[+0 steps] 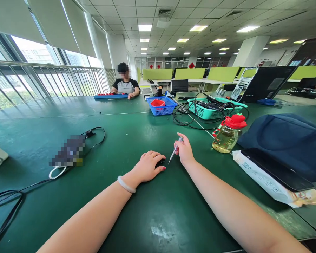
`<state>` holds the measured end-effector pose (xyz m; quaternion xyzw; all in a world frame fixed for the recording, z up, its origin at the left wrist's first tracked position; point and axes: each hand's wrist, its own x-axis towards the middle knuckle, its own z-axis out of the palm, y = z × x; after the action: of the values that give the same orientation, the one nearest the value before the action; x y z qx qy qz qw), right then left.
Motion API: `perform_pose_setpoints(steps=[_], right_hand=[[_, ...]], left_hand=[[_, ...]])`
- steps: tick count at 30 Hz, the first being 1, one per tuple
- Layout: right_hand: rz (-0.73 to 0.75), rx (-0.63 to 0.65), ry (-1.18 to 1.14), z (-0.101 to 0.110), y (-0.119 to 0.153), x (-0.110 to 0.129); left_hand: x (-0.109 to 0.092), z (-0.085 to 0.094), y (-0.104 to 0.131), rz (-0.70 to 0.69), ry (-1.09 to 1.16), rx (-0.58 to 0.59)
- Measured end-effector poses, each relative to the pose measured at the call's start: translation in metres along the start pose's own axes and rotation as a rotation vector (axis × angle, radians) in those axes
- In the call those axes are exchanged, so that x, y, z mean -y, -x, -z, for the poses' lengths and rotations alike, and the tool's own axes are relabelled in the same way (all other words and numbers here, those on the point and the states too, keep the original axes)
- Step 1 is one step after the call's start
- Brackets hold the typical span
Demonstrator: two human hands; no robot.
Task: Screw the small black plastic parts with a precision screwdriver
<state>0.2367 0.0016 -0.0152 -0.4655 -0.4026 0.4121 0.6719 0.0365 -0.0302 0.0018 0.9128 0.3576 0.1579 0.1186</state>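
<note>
My right hand (185,151) is closed around a slim screwdriver (176,149) with a pale, clear-looking handle. Its thin metal shaft slants down to the left, the tip close to the tabletop. Just left of that tip, my left hand (150,166) rests palm down on the green table (137,218), fingers curved over a small black object (161,162). Most of that object is hidden under the palm, so its kind cannot be made out. A gap lies between the screwdriver tip and the black object.
Right: a red-lidded bottle (228,135), phone (276,168) on a wipes-like packet (263,179), navy bag (287,144). Beyond: blue basket (162,109), green basket (208,110) with cables. Left: a blurred dark device (70,151) with cords. Another person (125,84) sits behind a blue tray (110,96).
</note>
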Motion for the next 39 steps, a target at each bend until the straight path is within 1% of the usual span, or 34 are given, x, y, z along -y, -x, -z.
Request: perform_pose_setpoints(steps=[4, 9, 12, 15, 18, 20, 22, 26, 28, 30, 32, 34, 36, 37, 39], right_hand=[[-0.069, -0.022, -0.039, 0.002, -0.004, -0.002], [-0.079, -0.023, -0.062, 0.001, -0.003, -0.001], [-0.083, -0.022, -0.063, 0.002, -0.002, 0.000], [-0.086, -0.017, -0.062, 0.003, -0.002, 0.000], [-0.087, -0.008, -0.054, 0.004, -0.002, 0.000], [-0.087, -0.001, -0.050, 0.004, -0.002, -0.001], [-0.085, 0.010, -0.048, 0.004, -0.002, -0.001], [-0.075, 0.034, -0.041, 0.003, -0.001, -0.002], [-0.073, 0.039, -0.036, 0.002, -0.002, -0.003], [-0.071, 0.044, -0.031, 0.002, -0.002, -0.003], [-0.070, 0.048, -0.026, 0.002, -0.002, -0.003], [-0.070, 0.050, -0.022, 0.002, -0.002, -0.002], [-0.069, 0.049, -0.018, 0.002, -0.002, -0.002], [-0.068, 0.048, -0.017, 0.002, -0.002, -0.002], [-0.069, 0.043, -0.015, 0.002, -0.003, -0.003]], left_hand=[[-0.004, 0.000, 0.001, 0.018, 0.015, -0.035], [-0.009, 0.000, 0.006, 0.057, -0.014, -0.081], [-0.012, -0.001, 0.010, 0.107, -0.062, -0.091], [-0.013, 0.001, 0.021, 0.172, -0.104, -0.089], [-0.010, 0.009, 0.045, 0.214, -0.100, -0.095], [-0.003, 0.017, 0.068, 0.229, -0.091, -0.099], [0.008, 0.027, 0.094, 0.257, -0.097, -0.108], [0.043, 0.053, 0.153, 0.417, -0.157, -0.139], [0.063, 0.068, 0.180, 0.519, -0.211, -0.131], [0.081, 0.083, 0.205, 0.615, -0.302, -0.131], [0.094, 0.097, 0.224, 0.667, -0.384, -0.162], [0.099, 0.108, 0.236, 0.686, -0.422, -0.202], [0.095, 0.118, 0.242, 0.709, -0.404, -0.262], [0.091, 0.122, 0.243, 0.742, -0.371, -0.307], [0.081, 0.129, 0.243, 0.862, -0.252, -0.417]])
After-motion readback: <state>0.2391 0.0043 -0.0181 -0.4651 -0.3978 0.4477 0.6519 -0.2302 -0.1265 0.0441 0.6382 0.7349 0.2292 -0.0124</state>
